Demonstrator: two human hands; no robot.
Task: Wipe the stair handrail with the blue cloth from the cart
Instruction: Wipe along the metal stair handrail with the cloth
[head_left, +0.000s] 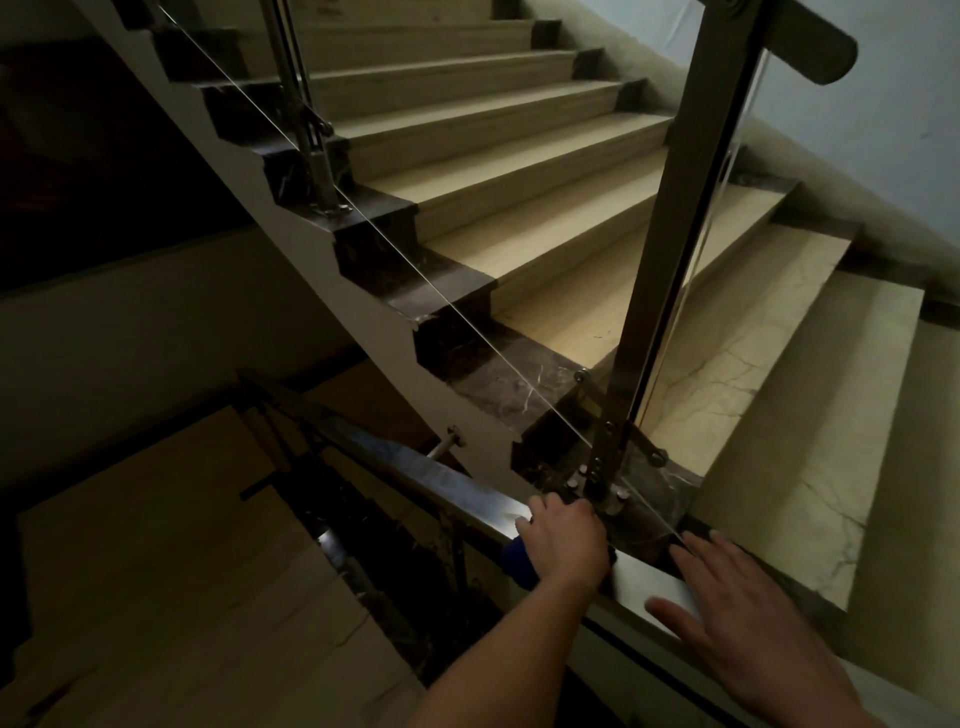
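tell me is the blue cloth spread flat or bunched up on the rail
Bunched. Only a small wad of the blue cloth shows beneath the left hand, which grips it against the handrail; the rest is hidden.

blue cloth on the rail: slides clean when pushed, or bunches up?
Probably floppy: the blue cloth drapes over the handrail edge under the left hand, following its shape. Likely slides easily, since the rail looks polished and reflective, though it may bunch unless pressed flat. Seems light: only a small wad shows.
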